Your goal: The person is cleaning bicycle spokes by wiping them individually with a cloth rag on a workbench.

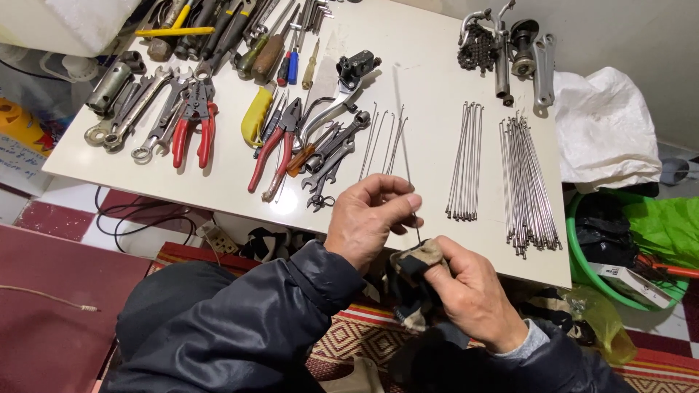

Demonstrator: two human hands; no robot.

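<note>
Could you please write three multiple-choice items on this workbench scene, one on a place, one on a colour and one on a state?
1. Where does the biggest bundle of spokes lie on the white table?
A. near its right edge
B. among the pliers
C. under the chain

2. What colour are the handles of the pliers beside the spanners?
A. blue
B. red
C. green

3. What is the right hand doing?
A. lying flat on the table
B. gripping a dirty rag
C. holding a screwdriver

Answers: 1 A, the bundle lies at the right, next to the white sack. 2 B, both handles are red. 3 B, its fingers close on the rag, while the left hand pinches a single thin spoke.
</note>
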